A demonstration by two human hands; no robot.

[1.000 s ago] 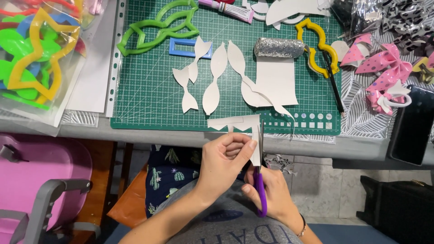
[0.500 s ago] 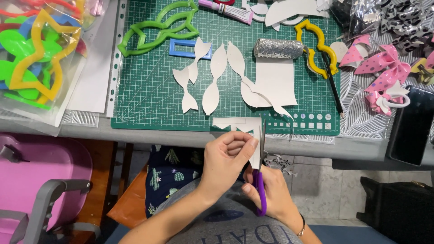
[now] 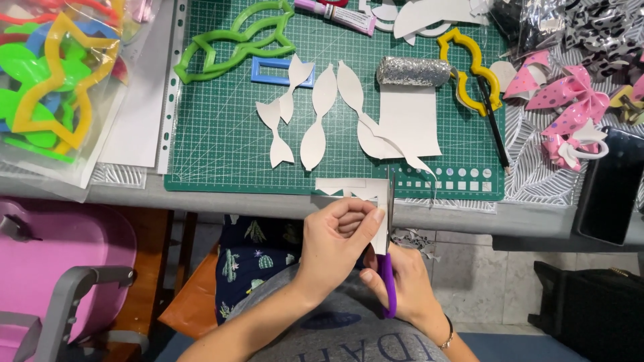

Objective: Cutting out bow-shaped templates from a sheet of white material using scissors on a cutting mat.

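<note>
Just past the near table edge, in front of the green mat (image 3: 221,147), we pinch a white sheet (image 3: 352,190) with our left hand (image 3: 335,238), fingers clamped on its lower part. The sheet is flat and pale, its near edge cut into jagged notches. Our right hand (image 3: 402,285) grips purple scissors (image 3: 388,268), whose blades stand upright against the sheet's right side.

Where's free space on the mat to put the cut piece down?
Free: left half of the green mat, between the green template and the white cutouts. Also a strip right of the white sheet, by the pencil. Crowded: mat's top edge, and off-mat right around the pink bows.
</note>
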